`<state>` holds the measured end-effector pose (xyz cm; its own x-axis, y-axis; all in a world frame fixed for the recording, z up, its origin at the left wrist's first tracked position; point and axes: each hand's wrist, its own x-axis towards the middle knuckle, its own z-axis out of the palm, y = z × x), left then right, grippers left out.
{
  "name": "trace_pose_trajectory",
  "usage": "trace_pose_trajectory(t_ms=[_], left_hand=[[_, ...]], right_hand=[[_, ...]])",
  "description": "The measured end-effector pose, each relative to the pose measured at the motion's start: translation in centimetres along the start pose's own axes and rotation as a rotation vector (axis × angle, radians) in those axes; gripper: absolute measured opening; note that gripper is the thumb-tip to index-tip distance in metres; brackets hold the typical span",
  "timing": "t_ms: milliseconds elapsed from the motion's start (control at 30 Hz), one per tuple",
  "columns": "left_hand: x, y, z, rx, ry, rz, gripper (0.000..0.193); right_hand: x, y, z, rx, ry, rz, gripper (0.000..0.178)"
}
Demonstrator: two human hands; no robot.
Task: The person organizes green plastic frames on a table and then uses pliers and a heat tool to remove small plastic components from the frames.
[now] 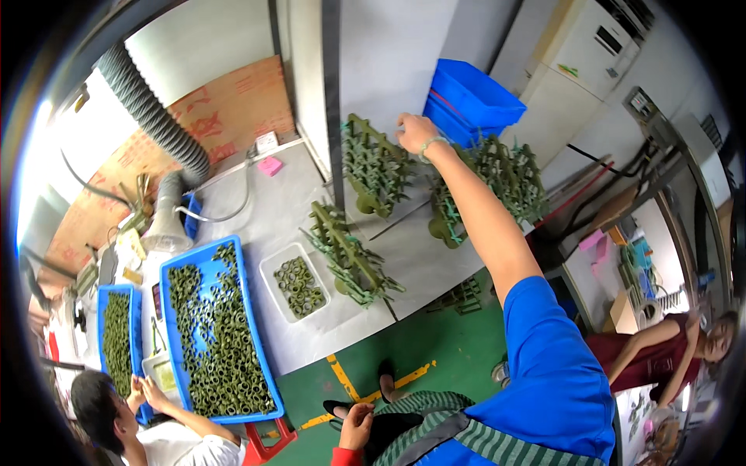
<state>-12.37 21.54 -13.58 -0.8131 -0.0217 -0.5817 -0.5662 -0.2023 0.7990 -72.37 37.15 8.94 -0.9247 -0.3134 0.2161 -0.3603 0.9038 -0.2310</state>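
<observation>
Currently, the right hand is hovering at the end of an outstretched arm, beside the top of the rear-left pronged rack, with blue plastic bins standing just behind. Its fingers are curling toward that rack; whether they are pinching a prong or anything else, I cannot tell. The olive-green racks are standing on the grey worktop: the rear-left one, the right-hand pronged rack, and the front pronged rack, which is sitting nearer the body, beside a clear tub of olive-green rings. What looks like the left hand is hanging low by the striped apron, fingers partly curling; I cannot tell if it is holding anything.

Clearance is probably mattering most: the forearm is crossing in front of the right-hand rack, so lifting the elbow and keeping the bracelet off its prongs is seeming wise. Standing closer would be easing the stretch, and steadying a rack low down would likely be safer than tugging its slender prongs.
</observation>
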Motion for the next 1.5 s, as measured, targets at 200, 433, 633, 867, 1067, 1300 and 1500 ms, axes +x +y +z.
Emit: trace_pose_trajectory(t_ms=[200, 433, 633, 867, 1067, 1300, 1500], left_hand=[[0.8, -0.1, -0.5, 0.007, -0.036, 0.029, 0.019], [1.7, 0.7, -0.5, 0.069, -0.104, -0.005, 0.021], [1.0, -0.9, -0.8, 0.103, -0.063, 0.059, 0.019], [0.7, 1.2, -0.4, 0.116, -0.055, 0.047, 0.019], [1.1, 2.0, -0.9, 0.159, -0.106, 0.07, 0.02], [2.0, 2.1, -0.8, 0.226, -0.227, 0.07, 0.019], [1.7, 5.9, 0.3, 0.39, -0.345, 0.144, 0.024]], right_hand=[[-6.7, 6.9, -7.9, -0.289, -0.2, 0.232, 0.024], [-10.3, 11.5, -5.0, -0.347, -0.456, 0.364, 0.037], [-10.9, 11.1, -3.3, -0.265, -0.43, 0.457, 0.023], [-13.8, 11.0, -3.9, -0.243, -0.398, 0.371, 0.022], [-20.0, 8.4, -5.4, -0.187, -0.461, 0.326, 0.02], [-22.1, 8.5, -3.0, -0.153, -0.374, 0.269, 0.019], [-32.4, 8.1, -7.0, -0.198, -0.23, 0.313, 0.02]])
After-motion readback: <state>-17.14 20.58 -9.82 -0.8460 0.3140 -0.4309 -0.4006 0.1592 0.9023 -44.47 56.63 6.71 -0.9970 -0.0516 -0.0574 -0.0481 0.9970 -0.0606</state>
